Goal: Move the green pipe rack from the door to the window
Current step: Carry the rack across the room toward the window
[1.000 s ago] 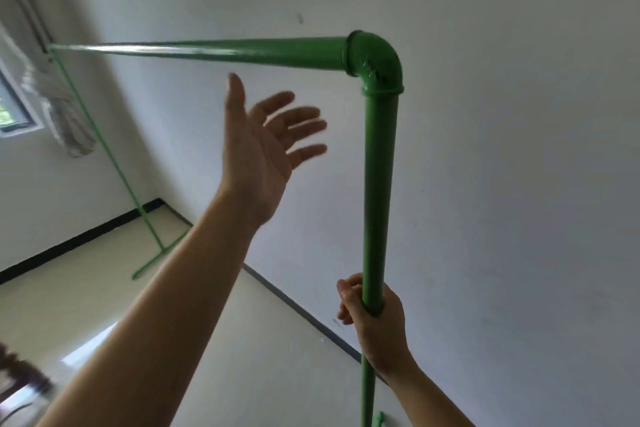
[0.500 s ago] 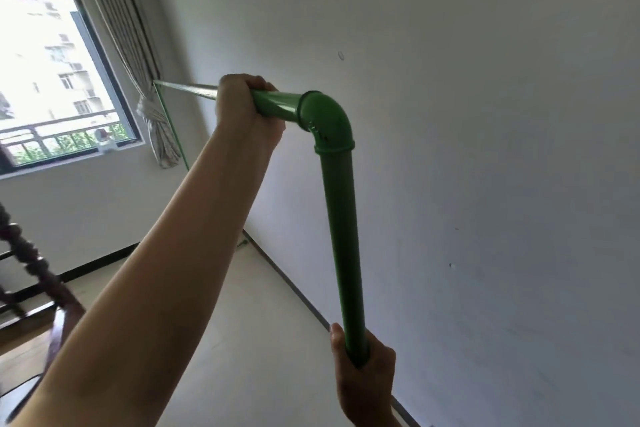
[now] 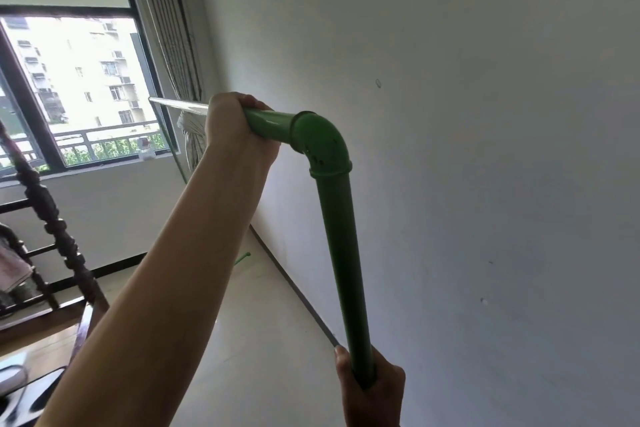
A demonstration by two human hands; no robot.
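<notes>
Left hand (image 3: 231, 125) gripping green pipe rack (image 3: 337, 218) top bar; right hand (image 3: 372, 388) clasping upright

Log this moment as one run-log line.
left hand: grip on top bar | right hand: grip on upright | green pipe rack: beside wall | window: ahead | step: carry

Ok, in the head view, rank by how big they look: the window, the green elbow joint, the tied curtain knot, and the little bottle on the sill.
1. Window, largest by far.
2. Elbow joint, though it is close to the camera.
3. Curtain knot, partly hidden behind the left hand.
4. Bottle, smallest, also farthest away.
</notes>
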